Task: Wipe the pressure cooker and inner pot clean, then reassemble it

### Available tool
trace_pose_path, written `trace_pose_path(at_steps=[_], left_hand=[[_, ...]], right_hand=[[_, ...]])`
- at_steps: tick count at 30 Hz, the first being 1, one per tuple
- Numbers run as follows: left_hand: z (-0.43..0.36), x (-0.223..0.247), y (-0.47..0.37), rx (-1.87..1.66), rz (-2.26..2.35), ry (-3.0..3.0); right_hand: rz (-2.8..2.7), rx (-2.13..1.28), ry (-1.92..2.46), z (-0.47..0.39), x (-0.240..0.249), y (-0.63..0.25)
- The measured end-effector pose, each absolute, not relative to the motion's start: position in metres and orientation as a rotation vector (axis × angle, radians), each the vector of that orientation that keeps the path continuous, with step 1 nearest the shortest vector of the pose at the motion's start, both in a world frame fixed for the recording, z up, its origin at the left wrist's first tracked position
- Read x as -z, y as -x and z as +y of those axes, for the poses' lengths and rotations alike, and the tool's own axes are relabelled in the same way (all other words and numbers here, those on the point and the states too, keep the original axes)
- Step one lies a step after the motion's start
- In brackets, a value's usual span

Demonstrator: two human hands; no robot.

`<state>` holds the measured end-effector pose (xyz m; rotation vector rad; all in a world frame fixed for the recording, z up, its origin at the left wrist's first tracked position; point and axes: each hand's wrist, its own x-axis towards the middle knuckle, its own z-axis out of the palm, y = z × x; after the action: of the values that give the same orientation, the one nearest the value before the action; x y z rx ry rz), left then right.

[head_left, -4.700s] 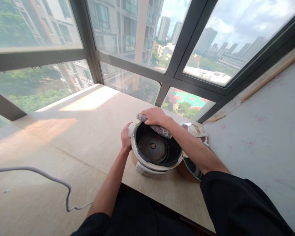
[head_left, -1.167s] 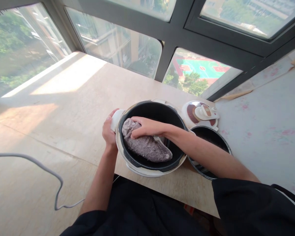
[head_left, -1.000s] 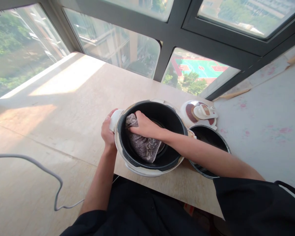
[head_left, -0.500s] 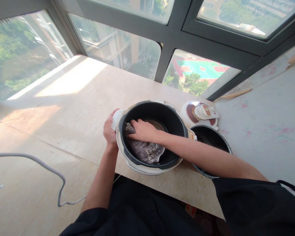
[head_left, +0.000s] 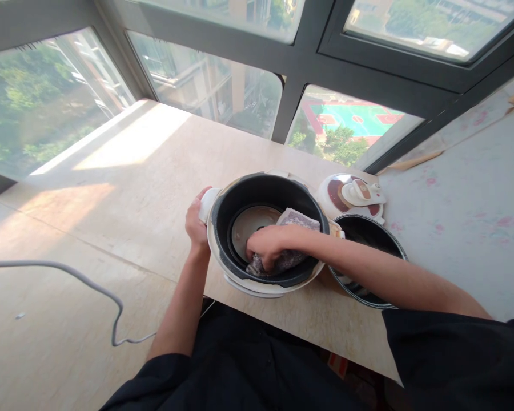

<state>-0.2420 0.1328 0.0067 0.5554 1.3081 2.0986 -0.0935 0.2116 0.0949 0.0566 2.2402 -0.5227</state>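
Observation:
An electric pressure cooker (head_left: 278,184) stands without its lid near the counter's front edge, its dark inside and pale round bottom plate showing. My left hand (head_left: 196,221) is closed around the white side handle (head_left: 208,204) on the cooker's left. Down inside the cooker, my right hand (head_left: 269,245) grips a grey-brown cloth (head_left: 297,220) and presses it to the near lower part of the inner wall. Part of the cloth spreads toward the right wall, beneath my wrist. My right fingertips are partly hidden in the cloth.
To the right sits a dark inner pot (head_left: 370,242), partly under my right forearm. Behind it lies the cooker's white and red-brown lid (head_left: 352,197). A grey cord (head_left: 81,278) curves over the counter (head_left: 145,188) at left. Windows and a papered wall (head_left: 475,200) border the counter.
My right hand has moved with the cloth from the cooker's left inner side toward the near right, uncovering the bottom plate. My left hand stays on the handle.

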Motion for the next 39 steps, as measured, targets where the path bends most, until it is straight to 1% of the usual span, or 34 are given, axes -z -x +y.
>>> trace_pose_path(at_steps=[5,10,16,19,24,29,31,33,36,39], left_hand=[[0.132,-0.002,0.242,-2.115,1.320,-0.482],[0.133,-0.001,0.243,-2.107,1.426,-0.545],[0.135,-0.001,0.243,-2.132,1.341,-0.480],[0.135,-0.001,0.243,-2.128,1.375,-0.495],[0.135,-0.002,0.242,-2.129,1.480,-0.524],[0.135,-0.005,0.240,-2.150,1.493,-0.530],[0.135,-0.006,0.239,-2.150,1.468,-0.530],[0.135,-0.007,0.239,-2.155,1.423,-0.522],[0.137,-0.005,0.239,-2.166,1.348,-0.488],[0.139,-0.003,0.239,-2.167,1.310,-0.465]], right_hand=[[2.293,0.287,0.026,0.225,-0.099,0.065],[2.618,-0.010,0.174,0.244,-0.091,0.042],[2.977,-0.227,0.258,0.260,-0.075,0.032],[3.094,-0.278,0.163,0.260,-0.070,0.029],[3.157,-0.305,-0.188,0.246,-0.072,0.027],[2.878,-0.180,-0.297,0.234,-0.085,0.031],[2.745,0.011,-0.281,0.234,-0.087,0.031],[2.676,0.280,-0.274,0.236,-0.087,0.030],[2.847,0.614,-0.331,0.238,-0.086,0.029],[3.094,0.849,-0.413,0.241,-0.089,0.035]])
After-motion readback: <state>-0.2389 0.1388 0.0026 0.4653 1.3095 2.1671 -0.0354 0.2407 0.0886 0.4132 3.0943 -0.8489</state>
